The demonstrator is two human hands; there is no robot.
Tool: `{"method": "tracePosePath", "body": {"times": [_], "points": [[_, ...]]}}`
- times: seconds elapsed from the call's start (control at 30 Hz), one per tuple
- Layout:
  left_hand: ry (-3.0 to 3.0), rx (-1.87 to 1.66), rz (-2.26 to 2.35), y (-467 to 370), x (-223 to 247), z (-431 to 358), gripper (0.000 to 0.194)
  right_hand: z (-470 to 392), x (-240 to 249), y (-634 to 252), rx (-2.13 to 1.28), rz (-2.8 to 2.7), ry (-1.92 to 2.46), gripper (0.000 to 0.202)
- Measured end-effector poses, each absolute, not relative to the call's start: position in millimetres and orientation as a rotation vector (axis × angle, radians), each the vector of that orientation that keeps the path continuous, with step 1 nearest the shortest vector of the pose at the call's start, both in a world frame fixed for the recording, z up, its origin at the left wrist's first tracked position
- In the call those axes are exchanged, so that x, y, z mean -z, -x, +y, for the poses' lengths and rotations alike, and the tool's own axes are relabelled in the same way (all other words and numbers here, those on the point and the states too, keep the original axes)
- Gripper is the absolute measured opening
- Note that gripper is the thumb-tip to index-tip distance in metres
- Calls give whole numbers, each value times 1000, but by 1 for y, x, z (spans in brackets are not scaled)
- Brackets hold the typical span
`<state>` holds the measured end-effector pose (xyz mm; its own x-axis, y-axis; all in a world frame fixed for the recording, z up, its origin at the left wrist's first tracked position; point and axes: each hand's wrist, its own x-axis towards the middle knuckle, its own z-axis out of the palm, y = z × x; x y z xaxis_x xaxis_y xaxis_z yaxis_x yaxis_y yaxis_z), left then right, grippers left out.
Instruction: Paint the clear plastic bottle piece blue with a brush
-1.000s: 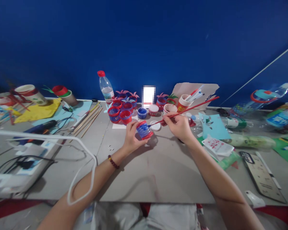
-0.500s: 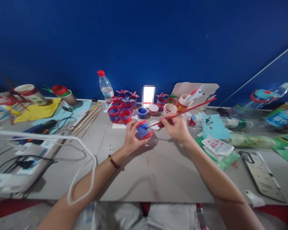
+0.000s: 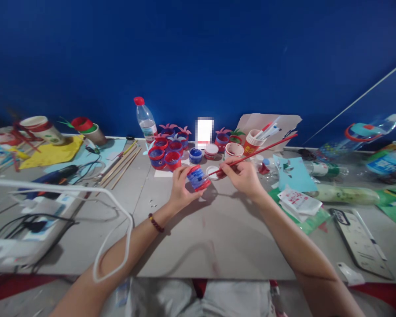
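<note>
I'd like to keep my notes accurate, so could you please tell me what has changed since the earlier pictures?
The right hand and its red paintbrush have shifted slightly left, the brush reaching farther over the red-and-blue container. Nothing was grasped or released; the left hand still holds the container.

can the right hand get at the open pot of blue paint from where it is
Probably yes, with the brush tip: the right hand holds the red brush, the pot of blue paint is uncovered, and only a flat white disc seems to lie between.
</note>
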<state>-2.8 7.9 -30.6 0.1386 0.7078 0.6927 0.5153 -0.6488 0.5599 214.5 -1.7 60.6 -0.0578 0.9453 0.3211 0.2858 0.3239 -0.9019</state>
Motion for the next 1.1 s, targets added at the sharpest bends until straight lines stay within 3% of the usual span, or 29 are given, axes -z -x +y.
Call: {"method": "tracePosePath", "body": {"times": [0.23, 0.6, 0.9, 1.1], "points": [[-2224, -1588, 1198, 3, 33, 9, 76, -2, -67, -213, -645, -1642, 1236, 35], [-2232, -1599, 1189, 2, 31, 10, 77, 12, -63, -226, -740, -1533, 1237, 47], [-2230, -1551, 1232, 3, 35, 10, 77, 4, -57, -218, -869, -1541, 1147, 37], [-2229, -1581, 1210, 4, 37, 12, 78, -1, -64, -212, -758, -1613, 1195, 36]]}}
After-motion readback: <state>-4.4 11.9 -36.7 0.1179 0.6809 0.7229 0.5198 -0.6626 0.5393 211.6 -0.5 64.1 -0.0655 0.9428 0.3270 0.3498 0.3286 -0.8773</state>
